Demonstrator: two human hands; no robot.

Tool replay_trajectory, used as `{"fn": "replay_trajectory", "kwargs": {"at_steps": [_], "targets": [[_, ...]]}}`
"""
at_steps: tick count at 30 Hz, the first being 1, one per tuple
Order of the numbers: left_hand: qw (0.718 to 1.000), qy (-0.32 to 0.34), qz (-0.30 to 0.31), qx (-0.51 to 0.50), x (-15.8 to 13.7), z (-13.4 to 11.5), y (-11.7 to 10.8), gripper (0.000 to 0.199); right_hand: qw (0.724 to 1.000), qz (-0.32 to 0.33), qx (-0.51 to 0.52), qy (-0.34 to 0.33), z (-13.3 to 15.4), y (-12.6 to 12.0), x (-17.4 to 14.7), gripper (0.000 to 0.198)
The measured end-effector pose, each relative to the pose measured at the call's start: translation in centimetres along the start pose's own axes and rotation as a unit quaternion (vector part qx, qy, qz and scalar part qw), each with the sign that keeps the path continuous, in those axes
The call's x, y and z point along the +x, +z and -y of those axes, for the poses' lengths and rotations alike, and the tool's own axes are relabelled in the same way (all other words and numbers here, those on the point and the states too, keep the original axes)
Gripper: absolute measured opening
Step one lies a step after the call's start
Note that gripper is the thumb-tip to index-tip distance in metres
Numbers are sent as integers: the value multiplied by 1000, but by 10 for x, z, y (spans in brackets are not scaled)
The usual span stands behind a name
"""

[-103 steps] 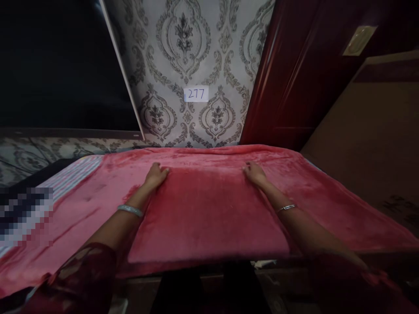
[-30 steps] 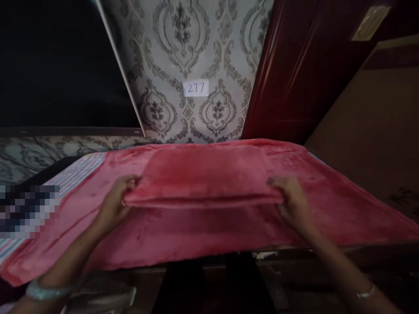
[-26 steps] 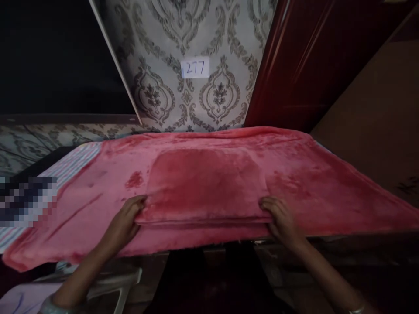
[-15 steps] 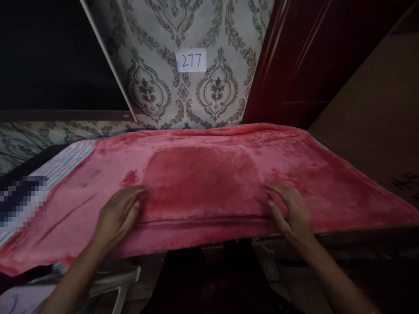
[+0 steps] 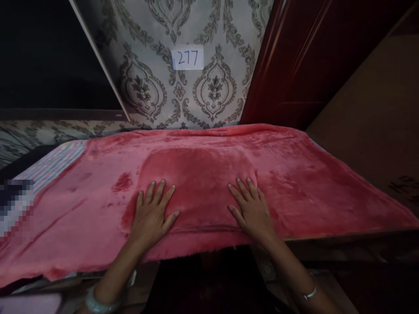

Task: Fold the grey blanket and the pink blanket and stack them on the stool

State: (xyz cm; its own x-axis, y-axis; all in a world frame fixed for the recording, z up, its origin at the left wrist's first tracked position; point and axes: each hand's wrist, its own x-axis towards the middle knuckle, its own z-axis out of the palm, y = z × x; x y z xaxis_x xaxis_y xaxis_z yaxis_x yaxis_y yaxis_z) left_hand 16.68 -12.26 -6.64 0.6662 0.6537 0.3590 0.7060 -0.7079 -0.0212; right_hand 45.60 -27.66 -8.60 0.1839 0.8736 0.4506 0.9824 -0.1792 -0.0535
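Note:
A folded plush pink-red cloth (image 5: 199,192) lies in the middle of a pink fleece blanket (image 5: 314,196), its near edge showing a dark fold line. What kind of item the cloth is, I cannot make out. My left hand (image 5: 152,213) rests palm down on the cloth's left side, fingers spread. On its right side my right hand (image 5: 253,209) lies the same way, fingers apart and pointing away from me. Neither hand grips anything; both press flat against the plush surface.
A dark screen (image 5: 55,56) stands at the back left. Behind the blanket is a patterned wall with a paper label (image 5: 187,57) reading 277. A dark red panel (image 5: 288,56) rises at the right. Striped fabric (image 5: 62,159) shows at the left edge.
Both hands have moved inward from the cloth's side edges onto its top, and the curled fingers have spread flat. The view has shifted slightly.

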Motion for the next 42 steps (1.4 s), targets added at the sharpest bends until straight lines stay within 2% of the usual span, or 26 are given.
{"fn": "replay_trajectory", "kwargs": {"at_steps": [4, 8, 11, 14, 17, 19, 24, 27, 31, 34, 37, 40, 42], "targets": [[1000, 3, -23, -9, 1, 2, 0, 65, 999, -33, 26, 1, 2, 0, -2, 51], [998, 14, -63, -12, 2, -4, -5, 56, 991, -78, 107, -10, -6, -4, -13, 43], [991, 72, -106, -38, 6, -30, -16, 47, 973, -127, 192, -8, -16, -15, -8, 31], [980, 160, -91, -78, 13, -74, -27, 49, 955, -152, 256, 14, -25, -26, 21, 27], [978, 182, -36, -90, 20, -113, -25, 62, 947, -129, 291, 47, -30, -24, 60, 26], [981, 173, -18, -84, 20, -126, -15, 69, 950, -101, 286, 71, -33, -13, 80, 23], [983, 162, -41, -72, 15, -126, 10, 70, 956, -48, 268, 106, -39, 16, 92, 13], [982, 166, -50, -75, 13, -123, 12, 69, 959, -42, 261, 105, -41, 16, 93, 8], [981, 166, -54, -85, 15, -124, 9, 69, 960, -42, 256, 104, -43, 9, 99, 11], [980, 166, -53, -91, 15, -124, 9, 68, 929, -62, 329, 154, -46, 9, 101, 10], [981, 164, -51, -94, 15, -124, 9, 66, 858, -62, 450, 239, -49, 12, 96, 9], [981, 160, -49, -101, 15, -124, 10, 66, 796, -66, 533, 278, -54, 12, 91, 19], [980, 160, -48, -106, 15, -125, 10, 66, 788, -63, 547, 275, -58, 5, 92, 24]]}}
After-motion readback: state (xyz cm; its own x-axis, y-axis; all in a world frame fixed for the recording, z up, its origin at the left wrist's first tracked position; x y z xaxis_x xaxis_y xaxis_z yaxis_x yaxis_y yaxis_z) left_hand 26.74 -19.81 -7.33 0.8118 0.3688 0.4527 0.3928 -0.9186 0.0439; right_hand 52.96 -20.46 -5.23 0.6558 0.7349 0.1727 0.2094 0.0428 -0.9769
